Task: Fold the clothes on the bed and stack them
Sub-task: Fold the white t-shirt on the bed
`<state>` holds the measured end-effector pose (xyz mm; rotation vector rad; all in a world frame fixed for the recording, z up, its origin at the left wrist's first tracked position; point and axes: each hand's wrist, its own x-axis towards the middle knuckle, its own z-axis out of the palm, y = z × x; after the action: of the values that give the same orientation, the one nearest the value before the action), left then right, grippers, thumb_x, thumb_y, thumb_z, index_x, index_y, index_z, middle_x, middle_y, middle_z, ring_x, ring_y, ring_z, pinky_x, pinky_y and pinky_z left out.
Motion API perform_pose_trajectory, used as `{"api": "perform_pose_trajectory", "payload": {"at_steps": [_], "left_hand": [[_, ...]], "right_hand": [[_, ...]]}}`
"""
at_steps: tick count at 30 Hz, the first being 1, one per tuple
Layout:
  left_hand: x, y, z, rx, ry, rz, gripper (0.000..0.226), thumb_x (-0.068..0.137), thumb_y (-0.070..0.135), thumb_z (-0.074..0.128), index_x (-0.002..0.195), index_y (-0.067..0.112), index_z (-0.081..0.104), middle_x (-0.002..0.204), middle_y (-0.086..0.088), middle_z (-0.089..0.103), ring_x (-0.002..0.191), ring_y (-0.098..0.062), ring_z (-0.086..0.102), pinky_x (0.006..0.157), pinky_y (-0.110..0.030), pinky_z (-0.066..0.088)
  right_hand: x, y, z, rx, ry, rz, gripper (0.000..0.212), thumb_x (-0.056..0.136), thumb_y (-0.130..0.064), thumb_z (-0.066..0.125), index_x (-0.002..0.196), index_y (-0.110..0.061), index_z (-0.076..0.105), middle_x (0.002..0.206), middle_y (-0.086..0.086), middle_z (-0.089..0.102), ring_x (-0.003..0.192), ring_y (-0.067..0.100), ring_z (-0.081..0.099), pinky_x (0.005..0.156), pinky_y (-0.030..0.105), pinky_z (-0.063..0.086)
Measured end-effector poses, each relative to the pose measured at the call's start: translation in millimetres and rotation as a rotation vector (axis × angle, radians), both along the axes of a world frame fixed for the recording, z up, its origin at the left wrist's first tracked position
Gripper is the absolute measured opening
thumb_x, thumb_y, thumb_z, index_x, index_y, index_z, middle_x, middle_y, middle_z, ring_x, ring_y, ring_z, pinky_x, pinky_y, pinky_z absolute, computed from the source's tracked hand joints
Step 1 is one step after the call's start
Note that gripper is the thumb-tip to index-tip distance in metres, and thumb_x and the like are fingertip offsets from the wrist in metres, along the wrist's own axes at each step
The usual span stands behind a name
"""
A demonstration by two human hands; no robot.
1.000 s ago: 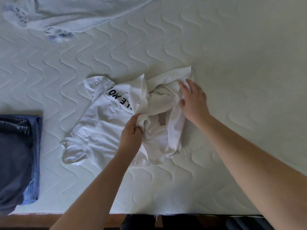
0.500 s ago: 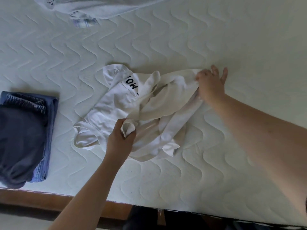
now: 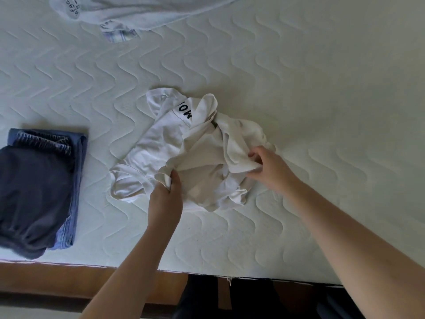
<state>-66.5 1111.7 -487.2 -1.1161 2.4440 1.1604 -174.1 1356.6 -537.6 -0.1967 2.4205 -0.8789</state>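
**Right hand came back to the bunched shirt**

Since half a second before, the right hand (image 3: 271,168) had drawn in from the far right corner of the crumpled white cotton T-shirt with black lettering (image 3: 184,146) to a spot nearer the person, and the cloth had bunched up again between the two hands. That hand pinched a fold on the shirt's right side, thumb and fingers curled round the fabric. The left hand (image 3: 164,199) gripped a rolled edge at the near middle of the shirt, much where it had been, fingers closed on the cloth.

The shirt lay rumpled on the white quilted mattress (image 3: 299,88), about the middle of the scene, its printed band turned toward the far side. To the left, well apart from it, sat a folded stack, a dark grey garment (image 3: 32,194) lying on blue denim jeans (image 3: 78,153), close to the near edge. At the far left lay a pale blue unfolded garment (image 3: 138,10). A brown wooden bed frame (image 3: 69,279) ran along the near side.
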Motion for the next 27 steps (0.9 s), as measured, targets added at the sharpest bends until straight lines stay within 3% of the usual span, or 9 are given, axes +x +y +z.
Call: {"api": "perform_pose_trajectory", "payload": {"at_steps": [1,3,5,8,12,15,19,23,27], "left_hand": [[1,-3,7,-0.005,0.016,-0.041,0.037,0.098,0.052,0.036,0.093,0.019,0.053,0.076,0.003,0.062,0.064,-0.010,0.057,0.051,-0.025,0.035],[1,-12,23,0.037,0.074,-0.119,0.018,0.098,0.039,0.045,0.114,0.033,0.052,0.075,0.009,0.065,0.063,-0.005,0.059,0.049,-0.020,0.039],[0,-22,40,0.118,0.128,-0.180,0.043,0.097,0.027,0.050,0.127,0.056,0.041,0.078,0.013,0.065,0.060,-0.002,0.059,0.050,-0.016,0.044],[1,-32,72,0.254,0.146,-0.252,0.065,0.097,0.012,0.050,0.127,0.068,0.037,0.097,0.022,0.066,0.074,0.003,0.061,0.065,-0.018,0.050],[4,-42,113,0.282,0.121,-0.286,0.036,0.094,0.021,0.058,0.094,0.056,0.059,0.086,0.022,0.066,0.076,0.008,0.059,0.057,-0.005,0.043],[8,-56,142,0.275,0.091,-0.303,0.016,0.091,0.031,0.064,0.098,0.045,0.061,0.090,0.008,0.066,0.079,-0.005,0.060,0.062,-0.013,0.044],[17,-83,180,0.240,0.111,-0.480,0.045,0.091,0.006,0.057,0.112,0.044,0.061,0.105,0.012,0.062,0.084,-0.003,0.058,0.073,-0.024,0.050],[18,-107,205,0.066,0.083,-0.561,0.062,0.083,-0.010,0.042,0.128,0.029,0.059,0.120,0.009,0.058,0.105,-0.013,0.055,0.079,-0.017,0.042],[12,-127,224,-0.058,0.119,-0.513,0.047,0.085,-0.005,0.042,0.108,0.027,0.066,0.093,0.006,0.066,0.083,-0.018,0.058,0.062,-0.015,0.040]], "right_hand": [[8,4,-1,0.071,0.012,0.021,0.037,0.082,-0.016,0.072,0.116,-0.012,0.058,0.101,0.002,0.062,0.090,0.021,0.060,0.067,0.021,0.040],[19,13,4,0.251,0.081,0.021,0.023,0.087,-0.013,0.064,0.108,-0.005,0.063,0.098,0.012,0.064,0.092,0.029,0.061,0.069,0.027,0.036],[27,20,20,0.383,0.172,-0.024,0.014,0.089,-0.014,0.059,0.094,-0.002,0.064,0.087,0.016,0.064,0.086,0.035,0.060,0.066,0.033,0.035],[39,25,52,0.349,0.245,-0.172,0.016,0.094,-0.019,0.053,0.101,-0.006,0.059,0.084,0.014,0.066,0.083,0.035,0.061,0.070,0.037,0.039],[51,27,109,0.100,0.104,-0.341,0.015,0.095,-0.027,0.057,0.101,-0.013,0.057,0.081,0.006,0.068,0.065,0.021,0.069,0.063,0.032,0.048],[59,27,151,0.062,0.061,-0.263,0.011,0.088,-0.026,0.068,0.090,-0.016,0.063,0.072,-0.001,0.067,0.065,0.014,0.069,0.059,0.016,0.041],[75,27,194,0.124,0.116,-0.212,0.012,0.089,-0.013,0.061,0.081,-0.006,0.066,0.074,0.008,0.068,0.077,0.022,0.069,0.070,0.032,0.046],[83,28,239,0.245,0.253,-0.220,0.023,0.091,-0.006,0.050,0.103,-0.010,0.069,0.084,0.013,0.070,0.084,0.031,0.068,0.075,0.038,0.051],[85,41,281,0.364,0.413,-0.305,0.030,0.094,-0.014,0.047,0.118,-0.012,0.064,0.088,0.017,0.070,0.083,0.036,0.065,0.075,0.040,0.052]]}}
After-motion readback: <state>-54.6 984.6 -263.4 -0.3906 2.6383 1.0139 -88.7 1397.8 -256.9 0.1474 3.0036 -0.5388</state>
